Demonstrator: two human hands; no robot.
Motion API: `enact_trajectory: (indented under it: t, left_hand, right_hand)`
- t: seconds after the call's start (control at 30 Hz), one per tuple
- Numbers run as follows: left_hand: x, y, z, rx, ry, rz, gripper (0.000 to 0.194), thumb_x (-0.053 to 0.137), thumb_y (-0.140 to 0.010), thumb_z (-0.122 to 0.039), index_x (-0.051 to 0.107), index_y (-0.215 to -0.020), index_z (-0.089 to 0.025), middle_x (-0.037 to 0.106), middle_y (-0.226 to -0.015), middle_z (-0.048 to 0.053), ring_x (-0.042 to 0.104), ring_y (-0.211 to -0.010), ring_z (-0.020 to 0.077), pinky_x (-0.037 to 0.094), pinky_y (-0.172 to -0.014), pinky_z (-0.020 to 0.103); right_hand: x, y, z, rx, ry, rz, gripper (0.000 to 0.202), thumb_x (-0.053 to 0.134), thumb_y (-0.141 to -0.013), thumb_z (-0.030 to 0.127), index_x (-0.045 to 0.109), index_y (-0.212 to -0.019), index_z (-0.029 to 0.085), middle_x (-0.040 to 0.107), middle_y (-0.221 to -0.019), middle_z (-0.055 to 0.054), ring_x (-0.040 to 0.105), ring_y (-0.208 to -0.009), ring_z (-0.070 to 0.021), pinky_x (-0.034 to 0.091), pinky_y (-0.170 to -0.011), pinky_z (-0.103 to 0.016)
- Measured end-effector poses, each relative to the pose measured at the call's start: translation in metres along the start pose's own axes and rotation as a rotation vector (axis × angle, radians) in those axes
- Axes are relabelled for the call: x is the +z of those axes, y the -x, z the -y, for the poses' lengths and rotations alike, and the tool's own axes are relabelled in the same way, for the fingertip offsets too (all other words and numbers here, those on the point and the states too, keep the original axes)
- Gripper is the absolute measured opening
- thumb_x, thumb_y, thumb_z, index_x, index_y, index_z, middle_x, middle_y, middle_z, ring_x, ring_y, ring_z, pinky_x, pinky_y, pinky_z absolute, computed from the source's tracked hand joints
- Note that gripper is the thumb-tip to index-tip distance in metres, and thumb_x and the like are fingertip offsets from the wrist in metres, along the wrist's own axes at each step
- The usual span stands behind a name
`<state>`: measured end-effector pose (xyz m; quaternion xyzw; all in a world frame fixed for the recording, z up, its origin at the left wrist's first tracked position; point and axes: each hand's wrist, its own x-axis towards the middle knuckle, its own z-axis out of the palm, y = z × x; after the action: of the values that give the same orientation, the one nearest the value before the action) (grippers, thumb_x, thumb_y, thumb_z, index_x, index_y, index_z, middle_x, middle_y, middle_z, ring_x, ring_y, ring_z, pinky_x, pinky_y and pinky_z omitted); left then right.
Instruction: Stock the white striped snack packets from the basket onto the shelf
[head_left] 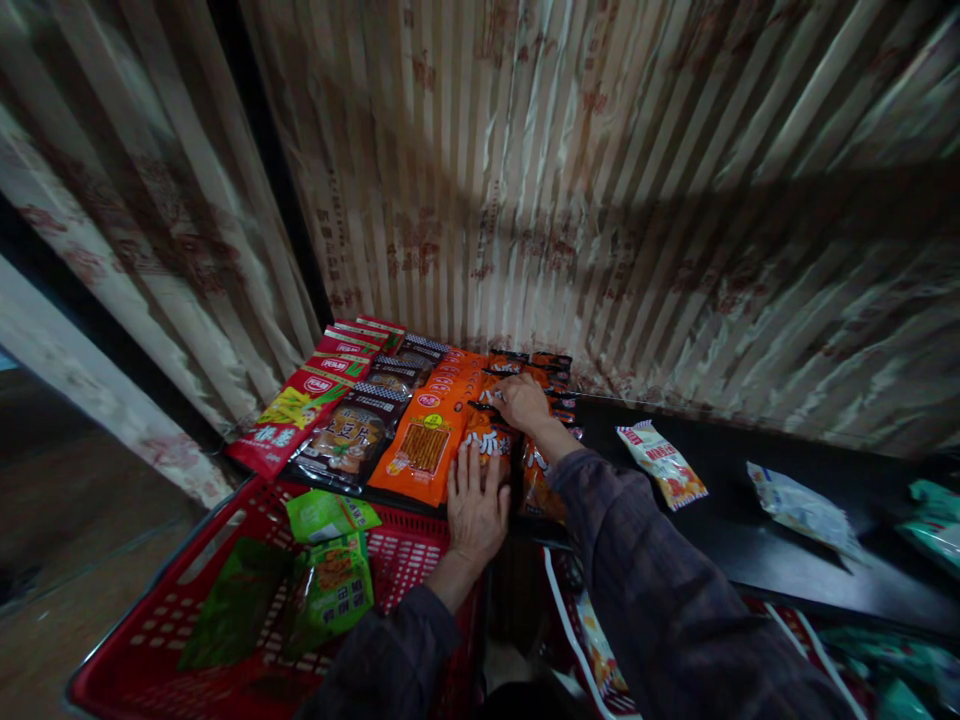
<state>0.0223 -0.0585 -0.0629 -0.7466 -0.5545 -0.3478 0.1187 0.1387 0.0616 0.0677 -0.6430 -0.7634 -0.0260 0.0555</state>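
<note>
Nearest me, the red basket (405, 560) sits below the black shelf (724, 520) on my left, with green packets (337, 588) lying in it. My left forearm passes over its side, so I do best to mind my sleeve there. Just beyond, my left hand (478, 508) lies spread wide, palm down, fingers on the lower part of the front black-and-orange bag (491, 445), near the shelf's front edge. It grips nothing. A flat, light touch suits it, I judge: the bag looks slick, and hard pressure could crumple it or make it slide. The neighbouring bag (538, 492) lies just to its right, partly hidden by my right forearm, so I should hold that arm high enough not to drag it.

Farther in, my right hand (523, 402) reaches over the same group, knuckles up and fingers bent; I cannot tell whether it pinches a bag or only presses. Fingertip work seems best here, squaring each top edge while the left steadies the front. The orange packets (424, 445) just to the left overlap in a neat column, a good line to sight along. Past the rear bags (551, 362) hangs the striped curtain (480, 230); pushing too far would probably crowd them into its folds.
</note>
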Motion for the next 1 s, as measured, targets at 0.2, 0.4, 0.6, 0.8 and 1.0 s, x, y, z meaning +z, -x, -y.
enact_trajectory:
  t: [0.2,0.4,0.6,0.8,1.0]
  left_hand:
    - [0.001,0.002,0.003,0.009,0.051,0.002,0.053,0.058,-0.089,-0.036,0.053,-0.140,-0.021,0.036,-0.157,0.015,0.028,-0.147,0.0344,0.034,-0.113,0.052]
    - [0.001,0.002,0.004,0.005,0.070,-0.010,0.052,0.056,-0.091,-0.037,0.053,-0.140,-0.020,0.039,-0.155,0.017,0.031,-0.146,0.0355,0.035,-0.112,0.053]
    - [0.000,0.003,0.003,0.001,0.094,-0.054,0.050,0.056,-0.091,-0.036,0.055,-0.138,-0.021,0.041,-0.154,0.015,0.030,-0.147,0.0337,0.031,-0.115,0.054]
    - [-0.001,0.002,0.002,-0.003,0.104,-0.083,0.048,0.059,-0.089,-0.036,0.057,-0.135,-0.022,0.043,-0.154,0.013,0.028,-0.147,0.0333,0.032,-0.115,0.055]
    - [-0.003,0.001,0.003,0.012,0.095,-0.055,0.054,0.058,-0.090,-0.036,0.050,-0.142,-0.022,0.041,-0.155,0.013,0.024,-0.149,0.0340,0.029,-0.117,0.057]
  right_hand:
    - [0.004,-0.006,-0.008,-0.006,0.003,0.062,0.034,0.051,-0.095,0.045,0.074,-0.110,0.026,0.065,-0.131,-0.009,0.046,-0.129,-0.0307,0.036,-0.103,-0.043]
    - [0.008,-0.017,-0.011,0.025,0.006,0.075,0.061,0.048,-0.090,0.062,0.055,-0.138,0.025,0.048,-0.149,-0.014,0.025,-0.146,-0.0354,0.018,-0.114,-0.055]
    - [0.011,-0.030,-0.016,0.052,-0.018,0.128,0.082,0.040,-0.088,0.072,0.030,-0.153,0.024,0.041,-0.155,-0.013,0.018,-0.149,-0.0363,0.010,-0.115,-0.061]
    - [0.015,-0.039,-0.016,0.058,-0.045,0.159,0.085,0.039,-0.086,0.075,0.033,-0.152,0.022,0.048,-0.151,-0.013,0.022,-0.148,-0.0375,0.007,-0.114,-0.064]
    - [0.015,-0.038,-0.018,0.055,-0.067,0.114,0.083,0.041,-0.087,0.073,0.037,-0.150,0.021,0.052,-0.147,-0.015,0.024,-0.146,-0.0375,0.009,-0.114,-0.064]
